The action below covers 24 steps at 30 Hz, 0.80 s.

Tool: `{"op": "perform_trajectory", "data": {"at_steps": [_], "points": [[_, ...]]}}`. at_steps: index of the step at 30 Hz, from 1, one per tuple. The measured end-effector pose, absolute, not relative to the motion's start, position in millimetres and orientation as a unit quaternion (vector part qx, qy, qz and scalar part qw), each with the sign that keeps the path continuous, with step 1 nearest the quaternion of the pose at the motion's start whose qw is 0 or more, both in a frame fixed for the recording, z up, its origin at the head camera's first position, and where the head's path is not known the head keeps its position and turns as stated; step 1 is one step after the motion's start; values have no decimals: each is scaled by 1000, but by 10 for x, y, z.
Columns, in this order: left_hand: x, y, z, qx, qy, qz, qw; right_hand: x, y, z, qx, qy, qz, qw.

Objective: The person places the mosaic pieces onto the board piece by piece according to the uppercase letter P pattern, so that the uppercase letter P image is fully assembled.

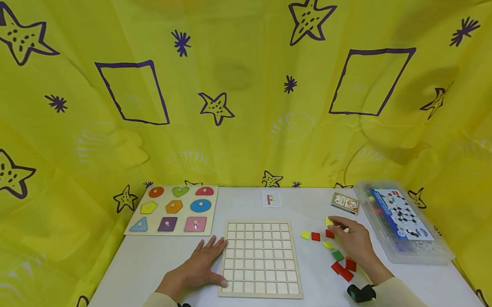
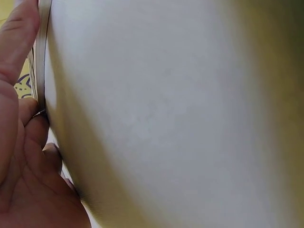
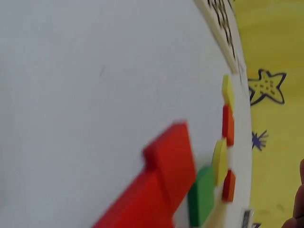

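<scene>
The left hand (image 1: 199, 266) rests with its thumb spread wide from its fingers, along the left edge of the wooden board (image 1: 259, 258), which lies to its right. The right hand (image 1: 354, 238) pinches a yellow tile (image 1: 328, 221), with a red tile (image 1: 329, 234) beside its thumb, a green tile (image 1: 337, 255) nearer its wrist and a plastic box (image 1: 419, 252) to its right

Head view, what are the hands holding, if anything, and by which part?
The right hand appears to pinch a flat yellow tile by its right side; the left hand rests on the pale wooden grid board at its left edge.
</scene>
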<state>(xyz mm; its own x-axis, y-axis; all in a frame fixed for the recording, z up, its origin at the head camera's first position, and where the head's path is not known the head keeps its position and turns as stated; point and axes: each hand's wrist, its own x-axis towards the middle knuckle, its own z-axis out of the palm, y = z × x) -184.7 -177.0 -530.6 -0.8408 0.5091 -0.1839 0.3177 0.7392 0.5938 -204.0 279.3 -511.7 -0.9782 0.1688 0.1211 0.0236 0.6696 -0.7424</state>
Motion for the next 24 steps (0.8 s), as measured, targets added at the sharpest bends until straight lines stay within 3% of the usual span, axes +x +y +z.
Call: {"op": "perform_trajectory", "data": {"at_steps": [16,24], "points": [[-1847,-1765,-5296,221,917,281,175,-2128,1987,-5044,-24,-877,466,116],[-1844,-1766,-5306,221,916,285,176,-2163,1747,-5069,-16,-870,484,94]]}}
